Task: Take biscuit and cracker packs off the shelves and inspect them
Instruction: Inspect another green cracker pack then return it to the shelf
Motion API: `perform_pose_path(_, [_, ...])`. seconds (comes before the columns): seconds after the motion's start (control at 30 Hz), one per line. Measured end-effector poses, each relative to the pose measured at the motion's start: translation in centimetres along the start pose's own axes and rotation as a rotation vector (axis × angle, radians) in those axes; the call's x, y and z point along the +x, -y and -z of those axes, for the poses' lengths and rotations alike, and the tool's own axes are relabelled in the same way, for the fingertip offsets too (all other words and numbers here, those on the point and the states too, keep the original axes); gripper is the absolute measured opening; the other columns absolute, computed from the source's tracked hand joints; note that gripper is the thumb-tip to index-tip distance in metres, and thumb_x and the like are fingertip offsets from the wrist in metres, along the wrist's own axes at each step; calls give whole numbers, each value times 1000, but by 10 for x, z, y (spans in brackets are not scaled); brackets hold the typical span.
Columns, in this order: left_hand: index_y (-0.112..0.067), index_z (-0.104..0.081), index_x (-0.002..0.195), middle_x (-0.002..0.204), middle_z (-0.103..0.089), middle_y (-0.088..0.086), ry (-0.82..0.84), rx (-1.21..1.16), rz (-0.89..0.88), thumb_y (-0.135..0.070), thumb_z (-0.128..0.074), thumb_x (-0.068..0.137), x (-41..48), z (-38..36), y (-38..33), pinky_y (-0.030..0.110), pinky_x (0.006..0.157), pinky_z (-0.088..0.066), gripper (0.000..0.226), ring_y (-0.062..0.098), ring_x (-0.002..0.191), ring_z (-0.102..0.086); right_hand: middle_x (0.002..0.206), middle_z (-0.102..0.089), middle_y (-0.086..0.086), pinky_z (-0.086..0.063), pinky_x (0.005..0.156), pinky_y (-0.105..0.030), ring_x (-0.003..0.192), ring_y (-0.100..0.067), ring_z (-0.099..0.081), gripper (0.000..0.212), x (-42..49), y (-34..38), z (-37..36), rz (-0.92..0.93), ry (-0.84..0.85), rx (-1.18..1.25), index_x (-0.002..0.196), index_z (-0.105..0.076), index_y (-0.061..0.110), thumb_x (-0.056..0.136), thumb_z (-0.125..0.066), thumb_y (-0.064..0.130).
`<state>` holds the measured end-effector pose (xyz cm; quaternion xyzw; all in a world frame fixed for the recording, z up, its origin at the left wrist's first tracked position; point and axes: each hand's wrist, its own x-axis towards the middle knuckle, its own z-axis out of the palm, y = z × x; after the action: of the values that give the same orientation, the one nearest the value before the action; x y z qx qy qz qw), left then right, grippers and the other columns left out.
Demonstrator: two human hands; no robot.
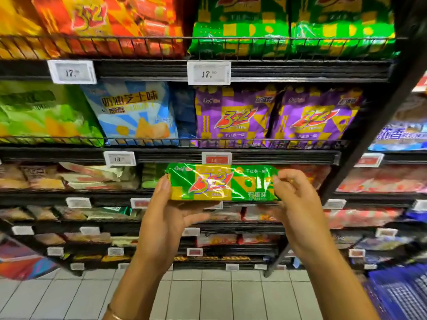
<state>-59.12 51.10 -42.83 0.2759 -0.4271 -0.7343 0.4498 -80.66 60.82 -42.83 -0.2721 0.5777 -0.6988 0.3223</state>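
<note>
Head view puts the left grip (166,218) (a bare hand, like its partner) under the left end of the green and yellow biscuit pack (221,183). Its thumb lies up the pack's end and its fingers are curled beneath the bottom edge. Our right grip (298,204) is narrow, and its curled fingertips (277,180) pinch the crimped right end of the wrapper. So we hold the pack level in both grips, printed face toward us, clear of any shelf. It sits in front of the front edge of the shelf rail (277,158) and just below a red price tag (216,158).

Above that rail two purple packs (233,116) stand side by side behind a wire guard. A blue bag (136,112) is to their left and a green bag (41,112) sits toward the shelf's left end. One shelf higher, green bags (238,26) sit right of orange bags (104,19), and two white price tags (209,73) are clipped to that shelf's front edge.

Lower shelves carry smaller packs, too blurred to tell apart. Pale floor tiles (208,294) run along the bottom, and a blue basket (399,294) shows at the lower right corner. A thin bracelet (114,315) circles our left wrist.
</note>
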Motion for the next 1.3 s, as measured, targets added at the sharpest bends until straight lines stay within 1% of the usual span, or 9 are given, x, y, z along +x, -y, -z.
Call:
perform_pose_path(0.13, [-19,-60,139,134,-70,16,-2,4,26,-53,-50,95,-6,18,2,53,80,-64,57,40,118,-71,75,-63,9,-56,81,-49,93,-27,-65,7,-8,-4,-8,45,-6,-24,93,-67,23,98,-69,18])
perform_pose_path(0.27, [-21,-57,145,138,-68,17,23,-32,16,-50,-47,99,-8,34,3,46,78,-62,56,42,119,-69,78,-66,4,-51,75,-37,82,-17,-66,10,-16,-1,-11,38,74,37,89,-68,26,94,-73,19])
perform_pose_path(0.4, [-28,-50,153,147,-61,16,155,-37,0,-45,-48,105,-11,46,-2,51,90,-60,51,42,131,-61,66,-49,7,-36,65,-31,60,-10,-44,11,-27,2,-16,51,39,117,87,-66,24,82,-75,22])
perform_pose_path(0.63, [-25,-33,163,158,-48,16,397,-86,-88,-31,-64,103,-19,52,-13,62,104,-51,67,46,143,-48,117,-71,-14,-58,84,-34,105,-27,-70,27,-44,1,-23,35,266,289,119,-57,14,97,-59,29])
perform_pose_path(0.77, [-26,-30,165,165,-40,17,455,-123,-45,-26,-64,103,-20,57,-18,62,107,-48,70,47,147,-43,121,-67,-17,-59,86,-36,111,-29,-67,53,-46,2,-29,70,252,210,135,-58,20,89,-78,38])
perform_pose_path(0.9, [-28,-34,163,163,-44,15,443,-123,17,-30,-71,98,-23,64,-20,61,106,-49,75,47,146,-45,121,-64,-17,-60,85,-41,112,-31,-67,63,-48,3,-33,57,196,123,132,-62,26,80,-81,57])
perform_pose_path(1.03, [-33,-29,164,158,-50,14,429,-7,18,-29,-78,89,-27,72,-16,53,96,-57,90,45,139,-54,112,-72,-5,-59,84,-52,106,-24,-73,40,-47,-4,-38,71,100,-89,111,-65,31,88,-66,64])
perform_pose_path(1.2, [-21,-29,163,145,-63,12,226,90,-3,-26,-76,82,-26,79,-3,52,89,-62,93,39,126,-66,103,-67,-13,-51,70,-36,92,-24,-62,38,-45,-7,-41,-75,113,-126,90,-63,33,83,-63,70])
perform_pose_path(1.3, [-28,-52,148,141,-66,7,112,102,-6,-43,-85,79,-21,79,1,56,87,-63,78,34,127,-66,116,-73,-16,-56,56,-29,96,-25,-69,40,-45,-9,-41,-219,208,-3,108,-68,26,86,-63,59])
